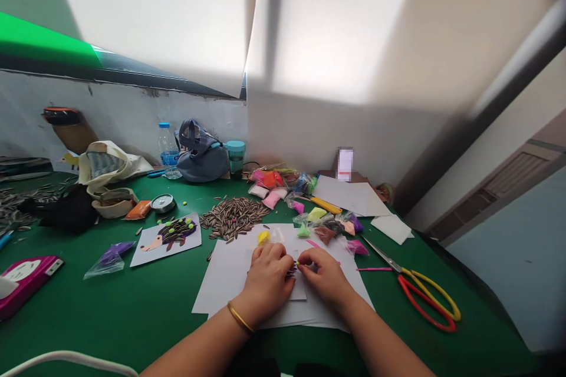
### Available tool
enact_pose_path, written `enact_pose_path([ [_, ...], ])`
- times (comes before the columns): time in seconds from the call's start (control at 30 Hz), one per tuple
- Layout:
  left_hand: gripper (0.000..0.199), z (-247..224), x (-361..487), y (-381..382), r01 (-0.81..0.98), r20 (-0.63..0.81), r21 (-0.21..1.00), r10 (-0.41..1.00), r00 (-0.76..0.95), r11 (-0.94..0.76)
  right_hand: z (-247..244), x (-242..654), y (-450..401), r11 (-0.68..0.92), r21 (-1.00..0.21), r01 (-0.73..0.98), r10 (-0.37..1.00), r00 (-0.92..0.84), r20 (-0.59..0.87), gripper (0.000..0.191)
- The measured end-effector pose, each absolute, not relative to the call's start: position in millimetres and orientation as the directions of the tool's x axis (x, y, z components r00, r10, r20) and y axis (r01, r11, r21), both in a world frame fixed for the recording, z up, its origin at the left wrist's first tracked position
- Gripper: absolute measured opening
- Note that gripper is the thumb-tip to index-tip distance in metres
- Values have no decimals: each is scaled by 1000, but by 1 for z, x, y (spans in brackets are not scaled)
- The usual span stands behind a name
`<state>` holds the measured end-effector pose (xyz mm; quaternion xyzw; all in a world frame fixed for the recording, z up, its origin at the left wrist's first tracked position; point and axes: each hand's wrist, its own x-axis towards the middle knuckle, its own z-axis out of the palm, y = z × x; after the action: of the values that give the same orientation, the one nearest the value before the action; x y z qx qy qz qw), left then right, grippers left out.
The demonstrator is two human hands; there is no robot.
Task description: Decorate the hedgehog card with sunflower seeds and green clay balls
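Note:
My right hand (325, 277) pinches a small yellow-green clay bit (298, 263) between thumb and forefinger. Close beside it, my left hand (270, 274), a gold bangle on its wrist, lies curled over a small white card (299, 291). Dark striped seeds show between the two hands, mostly covered by the left fingers. Under the card are larger white paper sheets (216, 288). A yellow clay lump (263, 237) sits just beyond my left knuckles. To the left lies a hedgehog picture (170, 235) with seed spines and green clay balls.
A pile of sunflower seeds (234, 217) lies beyond the papers. Bagged coloured clay (325, 234), a yellow-handled cutter (326, 205) and large scissors (413, 283) are to the right. At left are a purple clay bag (112, 256) and a magenta power strip (30, 283). A water bottle (167, 153) stands behind.

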<state>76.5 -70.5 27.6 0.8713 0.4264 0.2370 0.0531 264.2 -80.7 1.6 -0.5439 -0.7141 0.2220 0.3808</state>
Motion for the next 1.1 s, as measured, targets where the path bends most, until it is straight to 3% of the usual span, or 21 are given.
enact_pose_path([
  [0.7,10,21,81,-68,707,368,302,762,532,-640,0,264,-92,326,-673,664,944,-193,267,12],
  [1.1,11,19,80,-67,708,374,325,773,512,-626,-2,260,-91,383,-638,668,919,-207,335,12],
])
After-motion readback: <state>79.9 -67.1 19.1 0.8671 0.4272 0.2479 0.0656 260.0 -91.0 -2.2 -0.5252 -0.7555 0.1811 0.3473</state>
